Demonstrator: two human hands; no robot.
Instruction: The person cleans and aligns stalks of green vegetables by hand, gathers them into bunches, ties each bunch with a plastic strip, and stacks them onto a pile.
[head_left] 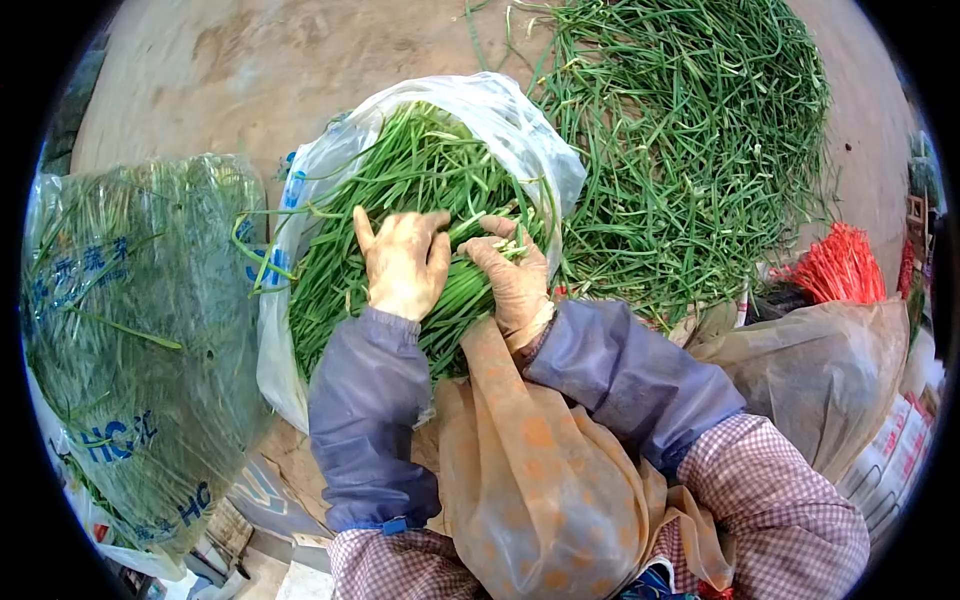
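Note:
A white plastic bag (275, 330) stands open in front of me, its rim folded back. It is full of long thin green stalks (430, 150) that look like garlic chives. My left hand (405, 262) rests on the stalks in the bag, fingers apart, gripping nothing that I can see. Beside it on the right, my right hand (525, 290), which seems to wear a thin glove, pinches a few stalks by their pale cut ends. The lower parts of those stalks blend into the bundle beneath.
Loose chives (690, 150) lie heaped on the brown surface (240, 70) at the upper right. At the left is a printed clear bag (150, 320) packed with greens. Red ties (845, 265) lie at the right, above translucent plastic (810, 370). An orange-spotted sheer cloth (545, 480) hangs before me.

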